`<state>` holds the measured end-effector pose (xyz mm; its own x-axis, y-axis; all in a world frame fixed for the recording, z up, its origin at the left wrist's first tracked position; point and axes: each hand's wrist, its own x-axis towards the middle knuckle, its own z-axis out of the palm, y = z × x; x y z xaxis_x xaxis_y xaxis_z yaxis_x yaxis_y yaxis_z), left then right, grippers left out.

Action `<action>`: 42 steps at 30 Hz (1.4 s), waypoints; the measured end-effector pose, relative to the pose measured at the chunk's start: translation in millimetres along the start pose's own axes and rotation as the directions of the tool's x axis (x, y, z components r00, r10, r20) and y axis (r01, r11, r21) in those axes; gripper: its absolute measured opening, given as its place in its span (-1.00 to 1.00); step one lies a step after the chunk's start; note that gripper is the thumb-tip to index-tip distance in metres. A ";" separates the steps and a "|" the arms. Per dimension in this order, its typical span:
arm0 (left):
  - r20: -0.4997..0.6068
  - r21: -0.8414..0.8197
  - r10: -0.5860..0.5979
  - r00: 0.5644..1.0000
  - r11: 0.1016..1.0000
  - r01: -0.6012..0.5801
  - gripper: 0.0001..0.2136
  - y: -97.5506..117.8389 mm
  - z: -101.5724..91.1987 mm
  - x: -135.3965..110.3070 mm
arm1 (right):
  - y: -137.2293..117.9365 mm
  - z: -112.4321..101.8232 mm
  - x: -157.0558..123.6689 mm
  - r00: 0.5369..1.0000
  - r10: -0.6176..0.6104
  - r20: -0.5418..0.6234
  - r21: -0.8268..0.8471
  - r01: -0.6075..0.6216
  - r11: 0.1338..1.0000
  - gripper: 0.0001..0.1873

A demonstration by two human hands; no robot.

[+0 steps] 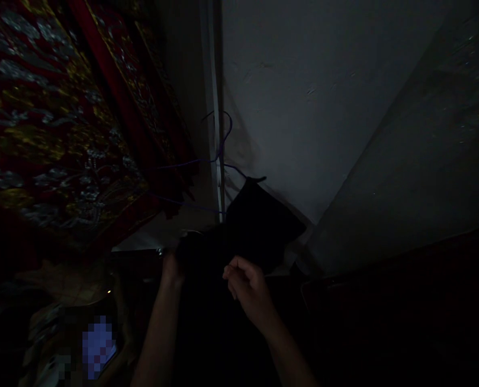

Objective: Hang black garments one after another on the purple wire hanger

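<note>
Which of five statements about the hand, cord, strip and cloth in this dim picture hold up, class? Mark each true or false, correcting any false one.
1. The right hand has curled fingers. True.
2. A purple cord curves beside a pale vertical strip. True.
3. The strip stands at the picture's far right edge. False: it is near the middle.
4. Patterned red cloth shows at upper left. True.
5. The right hand touches that cloth. False: they are apart.

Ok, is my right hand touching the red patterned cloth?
No, your right hand is in front of the black cloth, apart from the red patterned cloth at upper left.
</note>
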<state>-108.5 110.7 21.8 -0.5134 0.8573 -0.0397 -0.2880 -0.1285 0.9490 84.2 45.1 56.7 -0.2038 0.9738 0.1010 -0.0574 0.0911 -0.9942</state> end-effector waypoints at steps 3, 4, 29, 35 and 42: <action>0.118 0.031 -0.078 0.990 0.997 0.074 -0.67 -7.5 0.3 -25.9 | 17.3 -13.5 -6.0 0.992 0.043 -0.115 0.057 -0.037 0.998 -0.63; 0.156 0.032 -0.076 0.985 0.997 0.072 -0.65 -2.9 1.3 -33.6 | 21.4 -18.4 -6.9 0.985 0.036 -0.166 0.040 -0.030 0.999 -0.62; 0.798 0.598 -0.292 0.527 0.484 -0.639 -0.69 55.6 -20.6 -33.9 | -67.1 -61.6 118.6 0.883 -0.469 0.008 -0.337 0.444 0.830 -0.68; 0.780 0.625 -0.265 0.567 0.353 -0.696 -0.69 87.2 -50.9 -7.9 | -28.7 -67.0 140.6 0.961 -0.275 -0.028 -0.430 0.237 0.871 -0.38; 0.700 0.714 -0.129 0.703 0.141 -0.685 -0.70 120.3 -57.7 27.5 | -67.6 -121.2 104.6 0.919 -0.394 -0.015 -0.642 0.293 0.708 -0.48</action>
<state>-203.9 90.1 116.8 0.2420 0.9679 0.0685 0.8888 -0.2494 0.3845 185.2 166.1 129.9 -0.1501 0.8623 0.4837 0.5274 0.4837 -0.6985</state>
